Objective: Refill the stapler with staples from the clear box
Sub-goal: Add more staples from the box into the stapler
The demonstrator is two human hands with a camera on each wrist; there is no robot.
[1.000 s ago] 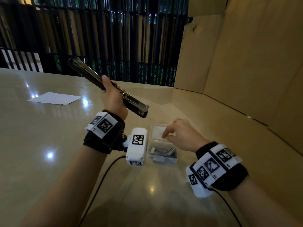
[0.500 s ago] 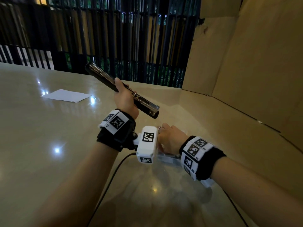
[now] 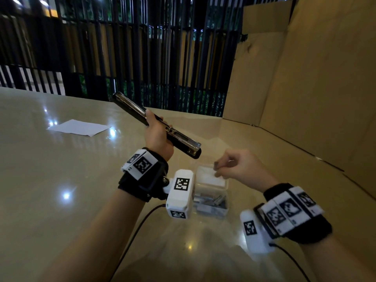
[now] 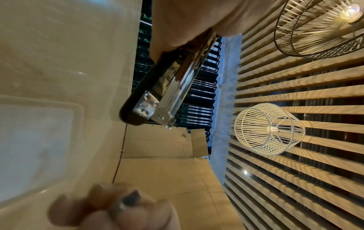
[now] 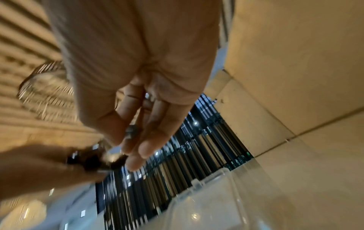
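My left hand [image 3: 157,137] grips a black stapler [image 3: 184,145] swung fully open, its cover [image 3: 128,107] pointing up and back and its metal staple channel [image 4: 173,96] facing up. The clear box [image 3: 211,197] sits on the table below, lid open, several staple strips [image 3: 211,200] inside. My right hand [image 3: 234,166] hovers just above the box and pinches a small grey strip of staples [image 5: 132,132] between thumb and fingertips, a short way right of the stapler's front end. In the left wrist view the right fingertips [image 4: 126,202] appear blurred below the stapler.
A white sheet of paper [image 3: 79,127] lies on the glossy beige table [image 3: 61,180] at far left. Cardboard walls [image 3: 305,88] stand on the right and behind. Black railings [image 3: 142,58] run along the back. Wrist cables [image 3: 138,226] trail towards me.
My right hand dipped into the box, then lifted out pinching a staple strip. The left hand kept the open stapler raised and nearly still.
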